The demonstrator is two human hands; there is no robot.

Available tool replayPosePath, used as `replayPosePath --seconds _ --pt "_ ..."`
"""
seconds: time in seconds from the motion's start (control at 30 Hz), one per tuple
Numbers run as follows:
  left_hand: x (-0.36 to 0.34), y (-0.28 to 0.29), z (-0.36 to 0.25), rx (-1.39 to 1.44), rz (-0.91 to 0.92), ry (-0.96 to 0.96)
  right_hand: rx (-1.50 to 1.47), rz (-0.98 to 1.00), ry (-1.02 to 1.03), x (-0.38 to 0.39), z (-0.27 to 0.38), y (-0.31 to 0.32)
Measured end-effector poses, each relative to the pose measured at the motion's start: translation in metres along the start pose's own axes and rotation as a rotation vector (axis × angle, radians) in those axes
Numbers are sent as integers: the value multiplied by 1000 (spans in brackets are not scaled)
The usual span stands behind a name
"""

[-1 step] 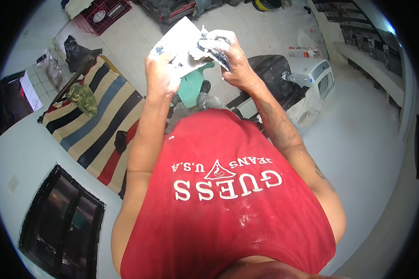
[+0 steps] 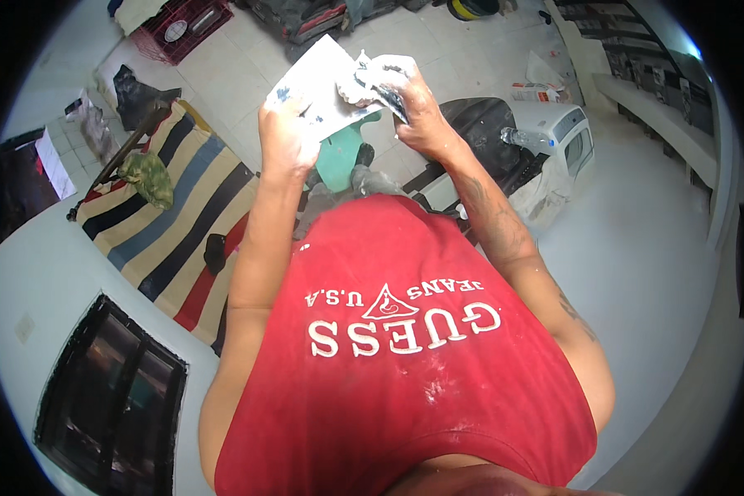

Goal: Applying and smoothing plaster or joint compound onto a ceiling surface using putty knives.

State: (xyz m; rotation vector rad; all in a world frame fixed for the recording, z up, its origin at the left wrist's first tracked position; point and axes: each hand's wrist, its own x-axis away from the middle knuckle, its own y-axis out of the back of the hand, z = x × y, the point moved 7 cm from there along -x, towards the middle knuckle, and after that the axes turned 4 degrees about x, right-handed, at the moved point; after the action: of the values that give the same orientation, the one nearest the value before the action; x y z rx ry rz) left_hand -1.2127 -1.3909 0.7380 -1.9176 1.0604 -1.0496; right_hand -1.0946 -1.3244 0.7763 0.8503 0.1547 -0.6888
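Note:
Both of my hands are raised in front of me, smeared with white paste. My left hand (image 2: 289, 128) is closed on the near left edge of a flat, squarish white board (image 2: 318, 78), which has a few dark smudges. At the board's right side my right hand (image 2: 409, 99) is wrapped round a dark-edged, paste-coated tool (image 2: 391, 101) that looks like a putty knife; its blade is mostly hidden. A lump of whitish paste (image 2: 353, 89) lies between the tool and the board.
A green surface (image 2: 339, 161) shows below my hands. To the left, a striped cloth (image 2: 182, 198) bears a camouflage cap-like item (image 2: 147, 178). On the right lie a clear plastic bottle (image 2: 527, 140) and a white appliance (image 2: 570, 132). A red crate (image 2: 174, 33) stands far left.
The paste and tool at my right hand have shifted slightly up against the board. My left hand keeps its hold on the board.

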Motion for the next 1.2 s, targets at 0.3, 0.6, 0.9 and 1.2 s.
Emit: replayPosePath --seconds 0.3,0.6,0.9,1.2 --pt "-7 4 -6 -130 68 -64 -1155 -338 -465 21 -52 24" --pt "-12 12 -11 -305 -40 -244 -632 -1 -503 17 -11 -14" --pt "-26 21 -24 -240 -77 -463 -201 -5 -486 35 -35 13" --pt "-27 4 -5 -493 -78 -506 447 154 -289 -2 31 -17"
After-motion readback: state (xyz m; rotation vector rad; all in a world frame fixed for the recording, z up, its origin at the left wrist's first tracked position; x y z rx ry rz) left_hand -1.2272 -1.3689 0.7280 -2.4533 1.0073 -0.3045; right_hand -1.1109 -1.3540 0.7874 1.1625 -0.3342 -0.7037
